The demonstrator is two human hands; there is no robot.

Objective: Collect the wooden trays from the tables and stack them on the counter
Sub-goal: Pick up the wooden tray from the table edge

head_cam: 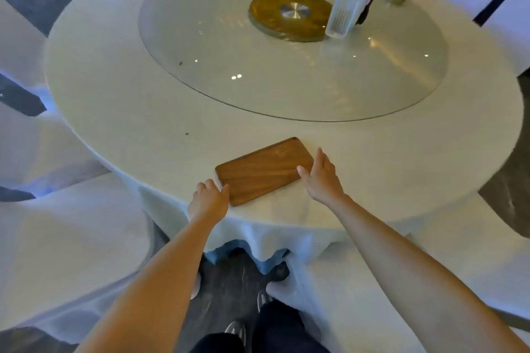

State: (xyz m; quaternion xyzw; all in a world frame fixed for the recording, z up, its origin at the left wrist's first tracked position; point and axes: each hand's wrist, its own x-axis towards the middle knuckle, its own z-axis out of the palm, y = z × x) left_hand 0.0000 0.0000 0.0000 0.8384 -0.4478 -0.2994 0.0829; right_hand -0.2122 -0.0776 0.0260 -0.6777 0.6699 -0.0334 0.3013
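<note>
Tray (263,170) touched at both ends by open hands

Head cam, downward over table (114,100)

Both hands (210,199) (322,177) at wooden tray (263,170) ends, table (114,100) edge.

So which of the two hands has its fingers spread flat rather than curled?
The right hand, at the wooden tray's far-right end, is open with straight fingers. The left hand is curled at the near-left corner.
</note>
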